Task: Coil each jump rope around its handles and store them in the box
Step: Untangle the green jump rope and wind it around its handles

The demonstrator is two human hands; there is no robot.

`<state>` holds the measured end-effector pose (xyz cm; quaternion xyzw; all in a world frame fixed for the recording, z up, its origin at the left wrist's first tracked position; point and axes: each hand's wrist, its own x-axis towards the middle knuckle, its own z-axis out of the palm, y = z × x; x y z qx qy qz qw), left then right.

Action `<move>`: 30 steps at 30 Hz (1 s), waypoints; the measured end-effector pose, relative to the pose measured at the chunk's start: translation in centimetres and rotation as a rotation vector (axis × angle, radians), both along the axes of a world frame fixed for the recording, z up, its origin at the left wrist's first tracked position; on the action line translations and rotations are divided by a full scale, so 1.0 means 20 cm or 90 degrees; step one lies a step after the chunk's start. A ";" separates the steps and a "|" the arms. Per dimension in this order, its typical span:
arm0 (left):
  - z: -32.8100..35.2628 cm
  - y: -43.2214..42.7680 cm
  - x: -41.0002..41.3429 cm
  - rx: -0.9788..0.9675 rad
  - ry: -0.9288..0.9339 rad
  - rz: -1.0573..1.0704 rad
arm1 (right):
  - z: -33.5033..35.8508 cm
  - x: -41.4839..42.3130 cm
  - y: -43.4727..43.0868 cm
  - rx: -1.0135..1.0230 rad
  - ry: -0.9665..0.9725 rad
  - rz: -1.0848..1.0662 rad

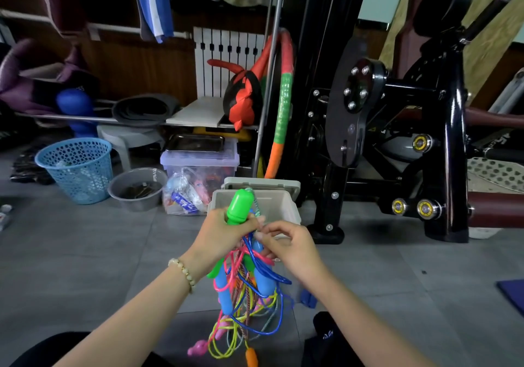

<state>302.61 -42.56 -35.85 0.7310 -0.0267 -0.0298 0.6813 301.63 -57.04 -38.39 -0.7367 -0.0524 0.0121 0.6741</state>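
Dangling jump ropes look tangled, multicoloured, seemingly knotted.

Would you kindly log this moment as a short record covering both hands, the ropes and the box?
ropes: tangled bundle of blue, pink and yellow cords, hanging below the hands, none coiled
left hand: grips green handle, held upright
right hand: pinches a strand at the bundle's top
box: grey, open, on the floor behind the hands
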 end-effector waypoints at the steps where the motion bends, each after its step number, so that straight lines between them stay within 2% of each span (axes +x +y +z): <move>1: 0.01 0.00 -0.01 -0.006 -0.016 0.004 | 0.00 0.00 0.01 -0.007 0.006 0.008; 7: -0.01 -0.02 -0.02 -0.034 -0.060 -0.018 | 0.01 0.01 0.04 -0.046 0.029 0.044; 9: -0.03 -0.02 -0.02 -0.032 -0.071 0.001 | 0.00 0.01 0.05 -0.020 0.037 0.030; 14: -0.13 -0.06 -0.05 -0.033 -0.103 0.099 | -0.01 0.02 0.05 0.209 0.130 -0.100; 17: -0.19 -0.07 -0.08 -0.064 -0.073 0.121 | 0.00 0.02 0.05 0.356 0.183 -0.120; 21: -0.19 -0.08 -0.08 -0.106 -0.027 0.097 | 0.03 0.00 0.03 0.361 0.168 -0.134; 25: -0.15 -0.13 -0.07 -0.146 -0.054 0.118 | 0.04 0.01 0.06 0.327 0.130 -0.138; 30: -0.15 -0.15 -0.05 -0.069 -0.070 0.136 | 0.05 0.02 0.04 0.329 0.119 -0.127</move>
